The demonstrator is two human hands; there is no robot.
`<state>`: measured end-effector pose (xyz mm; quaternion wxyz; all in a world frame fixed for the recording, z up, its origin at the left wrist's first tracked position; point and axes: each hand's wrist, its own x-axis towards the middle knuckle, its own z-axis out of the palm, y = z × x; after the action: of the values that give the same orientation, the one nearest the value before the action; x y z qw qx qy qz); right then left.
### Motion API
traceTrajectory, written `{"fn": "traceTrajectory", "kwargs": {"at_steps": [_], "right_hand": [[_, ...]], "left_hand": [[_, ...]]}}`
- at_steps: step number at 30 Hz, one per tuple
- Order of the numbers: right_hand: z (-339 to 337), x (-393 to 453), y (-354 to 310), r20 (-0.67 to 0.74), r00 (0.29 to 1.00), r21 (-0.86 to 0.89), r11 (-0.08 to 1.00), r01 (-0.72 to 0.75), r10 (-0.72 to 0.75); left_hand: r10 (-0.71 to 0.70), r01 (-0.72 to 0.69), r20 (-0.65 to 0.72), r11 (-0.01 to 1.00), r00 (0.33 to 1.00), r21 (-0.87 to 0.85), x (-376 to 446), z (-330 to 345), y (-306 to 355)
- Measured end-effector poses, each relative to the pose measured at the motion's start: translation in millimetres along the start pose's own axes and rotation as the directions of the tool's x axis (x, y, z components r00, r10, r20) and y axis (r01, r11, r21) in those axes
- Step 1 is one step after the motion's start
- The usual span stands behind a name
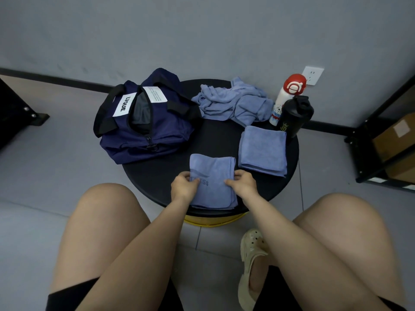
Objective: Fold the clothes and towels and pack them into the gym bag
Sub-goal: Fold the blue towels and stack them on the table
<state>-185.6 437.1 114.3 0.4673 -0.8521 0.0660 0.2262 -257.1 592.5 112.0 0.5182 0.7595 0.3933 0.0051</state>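
The folding step is judged in hand: the printed towel (212, 180) on the round surface (221, 140) is pinched by both hands (183, 184) (241, 181), calling next for 1 more fold before the open gym bag (143, 122)

Bare forearms, black shorts (74, 295), bare knees, cream perforated clog (251, 265) on one foot

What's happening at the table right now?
A seated person is folding a blue towel at the near edge of the round table, left hand and right hand pinching it. One folded towel lies beside it, a crumpled pile waits behind, and the gym bag sits open.
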Motion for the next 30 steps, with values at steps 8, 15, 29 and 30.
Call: {"fn": "traceTrajectory", "kwargs": {"at_steps": [8,15,29,30], "right_hand": [[-55.1,8.7,-27.1,-0.178,0.984,0.278,0.958,0.064,-0.014],[-110.8,36.5,-42.9,-0.253,0.967,0.283,0.956,0.076,-0.002],[-161.9,113.4,-25.8,-0.28,0.957,0.135,0.99,-0.036,0.073],[-160.3,117.0,-20.2,-0.28,0.956,0.121,0.991,-0.051,0.083]], "left_hand": [[0.128,-0.129,-0.028,0.99,0.991,-0.052,0.6,17.7,71.2],[0.251,-0.251,0.07,0.968,0.966,-0.009,12.2,45.9,131.5],[0.246,-0.271,0.232,0.959,0.941,0.082,63.7,121.2,164.5],[0.24,-0.268,0.235,0.959,0.942,0.095,66.8,124.8,160.6]]}}
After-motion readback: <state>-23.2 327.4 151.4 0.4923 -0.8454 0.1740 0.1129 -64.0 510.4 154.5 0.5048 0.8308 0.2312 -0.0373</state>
